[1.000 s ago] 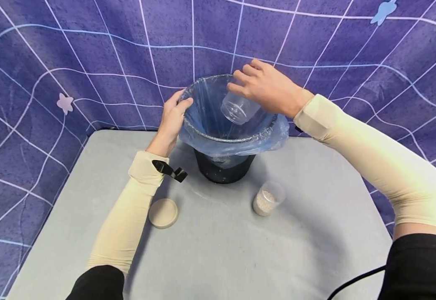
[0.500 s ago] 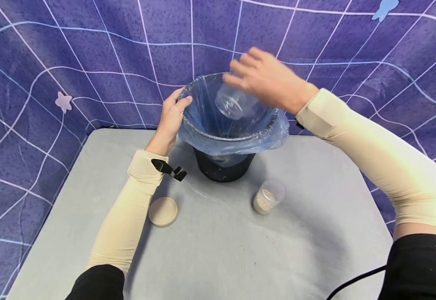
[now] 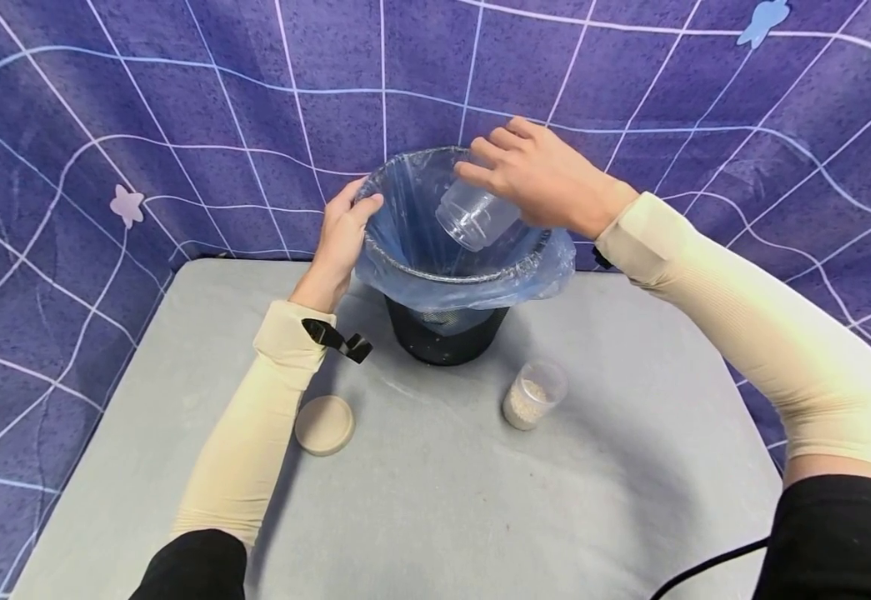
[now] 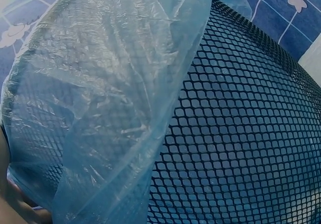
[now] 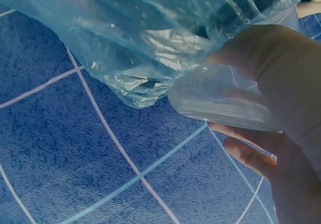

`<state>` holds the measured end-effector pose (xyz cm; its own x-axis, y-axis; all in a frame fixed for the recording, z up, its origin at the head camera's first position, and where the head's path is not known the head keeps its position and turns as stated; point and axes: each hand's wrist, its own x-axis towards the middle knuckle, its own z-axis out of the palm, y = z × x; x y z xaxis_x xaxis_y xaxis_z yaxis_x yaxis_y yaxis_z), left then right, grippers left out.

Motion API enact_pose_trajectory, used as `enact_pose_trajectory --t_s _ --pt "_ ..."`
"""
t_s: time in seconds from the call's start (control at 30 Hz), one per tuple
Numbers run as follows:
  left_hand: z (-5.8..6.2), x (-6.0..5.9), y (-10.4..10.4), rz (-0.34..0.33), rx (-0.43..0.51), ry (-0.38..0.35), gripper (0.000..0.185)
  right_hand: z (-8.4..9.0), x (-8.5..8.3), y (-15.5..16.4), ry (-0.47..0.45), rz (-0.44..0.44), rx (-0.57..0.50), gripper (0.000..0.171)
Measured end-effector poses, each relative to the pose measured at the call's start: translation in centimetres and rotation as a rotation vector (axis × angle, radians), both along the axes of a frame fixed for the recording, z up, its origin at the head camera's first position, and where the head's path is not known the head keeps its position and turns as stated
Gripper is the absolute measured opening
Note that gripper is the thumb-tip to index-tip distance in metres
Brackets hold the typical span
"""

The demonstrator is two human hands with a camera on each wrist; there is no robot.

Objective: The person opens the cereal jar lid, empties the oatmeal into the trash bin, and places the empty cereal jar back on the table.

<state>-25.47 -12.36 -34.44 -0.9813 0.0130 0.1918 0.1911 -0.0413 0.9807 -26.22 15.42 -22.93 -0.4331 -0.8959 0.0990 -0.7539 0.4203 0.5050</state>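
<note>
Purple grid cloth backed the tabletop (image 3: 435, 500). Right hand (image 3: 548, 179) gripped an emptied clear jar (image 3: 475, 218) tipped over the lined bin (image 3: 465, 275) — left hand (image 3: 341, 237) clasped its rim; a second jar (image 3: 533, 396) remained full.

The waste bin (image 3: 446, 333) is black metal mesh, lined with a thin, glossy, crinkled blue plastic bag (image 3: 473, 279). The empty jar (image 3: 473, 217) in the right hand (image 3: 543, 179) is clear, smooth plastic, as is the jar of pale grains (image 3: 533, 394). The table (image 3: 420, 500) has a matt grey cover, the round lid (image 3: 324, 424) a dull beige finish, and the backdrop (image 3: 180, 108) looks like soft purple cloth.
</note>
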Motion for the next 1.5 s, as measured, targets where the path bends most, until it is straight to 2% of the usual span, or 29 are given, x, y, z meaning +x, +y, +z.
enact_pose_trajectory --t_s 0.13,0.33,0.53,0.87,1.1,1.23,1.5 --pt "0.0 -0.1 0.1 0.001 -0.010 -0.003 0.046 -0.1 0.0 0.3 -0.020 -0.012 -0.022 0.086" --pt "-0.1 0.0 0.1 -0.001 -0.008 -0.009 0.046 -0.5 -0.1 1.0 -0.025 0.022 -0.084 0.082" --pt "0.0 0.0 0.0 -0.005 0.002 -0.002 0.047 -0.3 0.0 1.5 -0.042 0.024 -0.153 0.085" --pt "0.1 0.0 0.0 -0.003 -0.010 -0.005 0.048 0.2 0.5 2.2 -0.099 -0.038 -0.247 0.092" --pt "-0.1 0.1 0.1 0.000 -0.003 -0.010 0.046 0.3 0.9 2.9 -0.071 -0.035 -0.292 0.094" --pt "-0.2 0.0 0.1 0.000 0.012 -0.004 0.046 0.4 1.2 3.4 -0.065 -0.057 -0.352 0.093" --pt "-0.1 -0.1 0.0 -0.001 0.015 -0.003 0.046 0.8 2.6 4.6 -0.125 -0.141 -0.484 0.091"
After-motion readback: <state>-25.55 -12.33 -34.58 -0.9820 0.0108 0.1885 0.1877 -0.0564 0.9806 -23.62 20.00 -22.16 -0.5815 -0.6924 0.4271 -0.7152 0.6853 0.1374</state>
